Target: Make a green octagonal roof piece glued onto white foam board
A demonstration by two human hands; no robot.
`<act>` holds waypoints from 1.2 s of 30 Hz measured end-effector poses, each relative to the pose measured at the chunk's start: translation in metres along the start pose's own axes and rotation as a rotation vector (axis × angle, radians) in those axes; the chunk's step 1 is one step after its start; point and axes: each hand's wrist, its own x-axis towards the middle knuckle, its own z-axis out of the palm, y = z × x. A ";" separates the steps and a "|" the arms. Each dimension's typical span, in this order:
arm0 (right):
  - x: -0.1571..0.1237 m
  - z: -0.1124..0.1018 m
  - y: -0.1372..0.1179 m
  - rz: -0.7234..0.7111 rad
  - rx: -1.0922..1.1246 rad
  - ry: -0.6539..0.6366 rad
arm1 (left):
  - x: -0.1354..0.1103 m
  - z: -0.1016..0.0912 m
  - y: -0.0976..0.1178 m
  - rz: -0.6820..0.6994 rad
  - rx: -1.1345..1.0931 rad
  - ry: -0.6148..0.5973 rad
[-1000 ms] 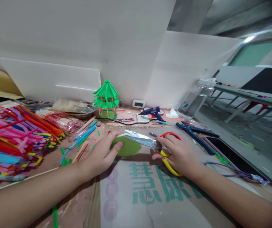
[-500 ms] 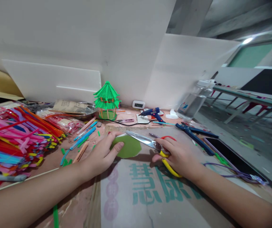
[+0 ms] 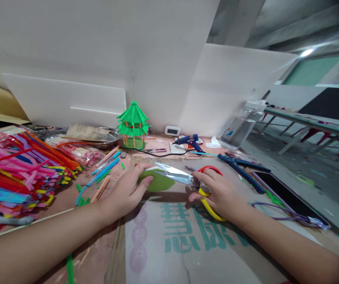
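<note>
My left hand (image 3: pixel 124 193) grips a green piece of card (image 3: pixel 157 183) by its left side, thumb on top, just above the cardboard sheet (image 3: pixel 187 244). My right hand (image 3: pixel 219 193) holds scissors (image 3: pixel 184 179) with red and yellow handles. Their blades are parted and reach left across the top of the green piece.
Bundles of coloured pipe cleaners (image 3: pixel 15 165) fill the left side. A small green pagoda model (image 3: pixel 133 125) stands at the back, with a blue glue gun (image 3: pixel 190 141), blue pliers (image 3: pixel 240 163), a phone (image 3: pixel 287 193), a purple cord (image 3: pixel 287 215) and a clear bottle (image 3: pixel 242 124) to the right.
The scissor blades closed and then opened again over the green piece. The piece has tilted flatter and looks narrower now. My hands stayed in place.
</note>
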 end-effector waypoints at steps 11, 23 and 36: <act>-0.001 0.001 -0.002 -0.026 -0.081 0.015 | -0.003 0.000 0.003 0.010 0.027 -0.031; 0.001 -0.005 -0.005 -0.064 -0.130 0.024 | -0.001 -0.002 0.008 -0.049 -0.103 -0.137; 0.001 -0.010 -0.005 -0.107 -0.247 0.040 | -0.002 -0.003 0.009 -0.045 -0.073 -0.156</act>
